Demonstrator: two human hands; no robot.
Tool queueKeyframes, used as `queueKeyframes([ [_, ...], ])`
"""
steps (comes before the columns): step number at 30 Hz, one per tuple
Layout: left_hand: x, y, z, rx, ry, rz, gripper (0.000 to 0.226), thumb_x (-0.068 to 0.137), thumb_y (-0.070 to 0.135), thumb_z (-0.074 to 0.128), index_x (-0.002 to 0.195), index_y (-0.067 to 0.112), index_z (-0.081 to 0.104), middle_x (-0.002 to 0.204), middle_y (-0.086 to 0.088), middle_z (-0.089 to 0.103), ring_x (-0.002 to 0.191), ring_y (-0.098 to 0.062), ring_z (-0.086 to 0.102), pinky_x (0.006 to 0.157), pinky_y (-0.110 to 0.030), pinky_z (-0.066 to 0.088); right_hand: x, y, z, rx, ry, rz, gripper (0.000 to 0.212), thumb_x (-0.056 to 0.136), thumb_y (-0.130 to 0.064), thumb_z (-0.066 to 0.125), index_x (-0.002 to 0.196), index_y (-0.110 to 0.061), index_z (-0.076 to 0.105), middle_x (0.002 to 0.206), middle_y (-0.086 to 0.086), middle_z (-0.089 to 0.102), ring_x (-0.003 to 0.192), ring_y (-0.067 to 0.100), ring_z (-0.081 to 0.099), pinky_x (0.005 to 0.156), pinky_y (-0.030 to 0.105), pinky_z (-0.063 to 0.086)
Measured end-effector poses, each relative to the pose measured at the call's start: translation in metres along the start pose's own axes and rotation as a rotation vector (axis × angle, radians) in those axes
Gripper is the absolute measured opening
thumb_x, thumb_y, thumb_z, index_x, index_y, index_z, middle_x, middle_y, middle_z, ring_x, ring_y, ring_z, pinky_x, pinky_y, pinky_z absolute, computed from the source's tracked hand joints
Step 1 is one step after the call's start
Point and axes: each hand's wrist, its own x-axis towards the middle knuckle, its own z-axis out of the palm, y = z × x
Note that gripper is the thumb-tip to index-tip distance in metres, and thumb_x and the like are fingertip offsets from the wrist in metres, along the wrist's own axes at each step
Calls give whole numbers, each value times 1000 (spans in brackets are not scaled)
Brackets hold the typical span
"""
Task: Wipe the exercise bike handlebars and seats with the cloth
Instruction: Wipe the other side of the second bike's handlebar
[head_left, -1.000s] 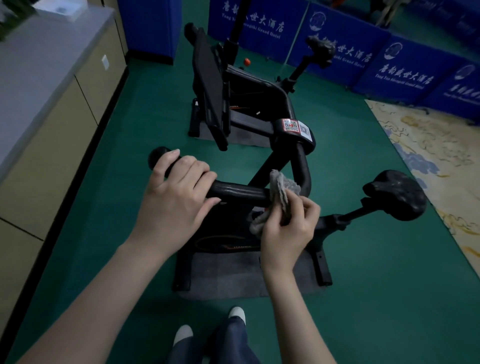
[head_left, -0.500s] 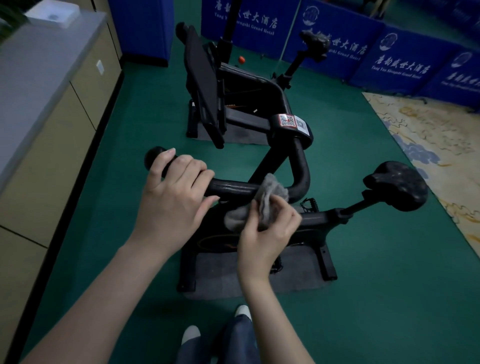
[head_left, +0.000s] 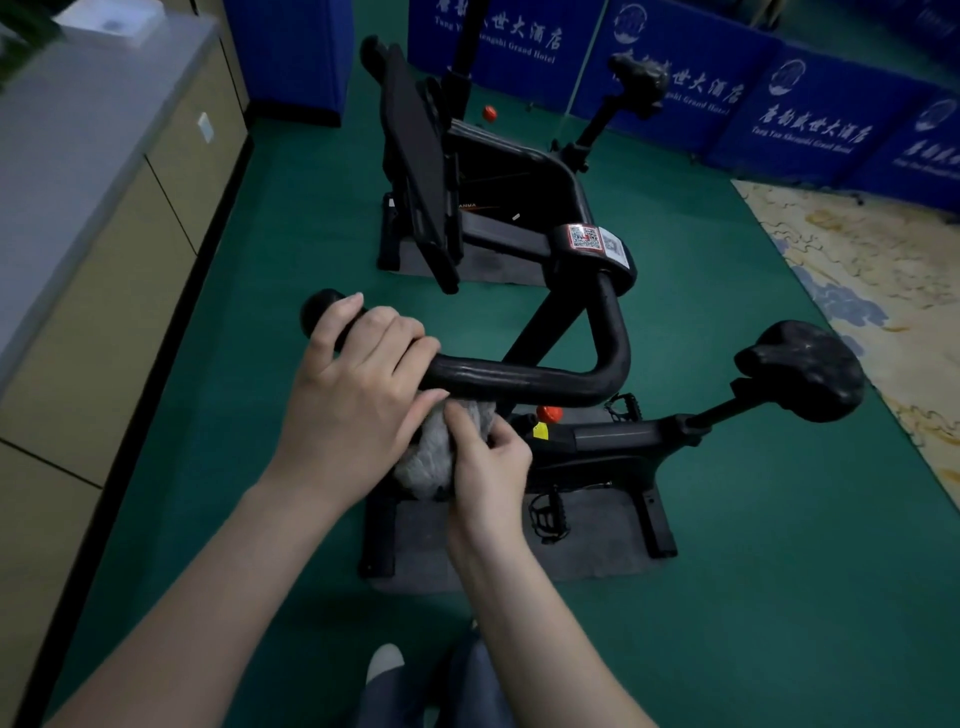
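Note:
A black exercise bike stands in front of me on a dark mat. Its curved handlebar (head_left: 524, 382) runs from a rounded end at the left to a bend at the right. My left hand (head_left: 358, 395) grips the left part of the bar. My right hand (head_left: 485, 467) holds a grey cloth (head_left: 441, 452) bunched just under the bar, beside my left thumb. The bike's black seat (head_left: 802, 369) sticks out to the right on its post. A second bike behind has its own handlebar (head_left: 415, 171) and seat (head_left: 639, 73).
A grey-topped cabinet (head_left: 104, 208) lines the left side. Blue banner panels (head_left: 727, 93) close off the back. A patterned rug (head_left: 883, 291) lies at the right on the green floor. My shoe (head_left: 384, 662) and trouser leg show at the bottom.
My right hand has slid the cloth leftward along the handlebar, from near the bend to beside my left hand, and dropped below the bar. My left hand kept its grip.

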Motion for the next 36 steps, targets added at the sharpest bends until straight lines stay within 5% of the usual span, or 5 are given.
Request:
queueKeyframes([
  [6,0,-1,0,7,-1,5,35,89,41,59,110,14,59,111,-2,60,113,-22,48,113,-37,9,1,4,-8,-58,-6,-94,22,83,-22,69,79,-1,66,77,21,66,73,25,60,70,46,53],
  [12,0,1,0,-13,0,-3,33,88,41,59,109,15,60,110,-2,61,111,-22,47,112,-38,9,10,3,-31,-144,238,-312,24,91,-30,62,78,-11,56,76,5,62,72,15,57,70,37,50],
  [17,1,1,0,1,-13,-6,33,91,41,54,111,15,59,111,-3,60,113,-24,48,112,-38,9,-5,5,-4,-310,145,-473,21,87,-28,59,78,-11,52,68,-12,55,65,2,50,66,27,46],
  [22,1,0,0,-5,-20,-1,33,90,41,57,111,15,60,111,-2,60,112,-24,49,113,-38,10,1,-4,-14,-265,254,-424,29,85,-39,60,73,-16,47,67,-9,52,65,11,49,68,40,47],
  [36,0,2,0,-15,-1,1,36,90,42,59,110,12,61,109,-6,61,110,-28,53,113,-42,12,19,-37,-51,-228,421,-432,19,96,-21,56,79,-18,47,76,-6,57,61,-5,52,61,11,43],
])
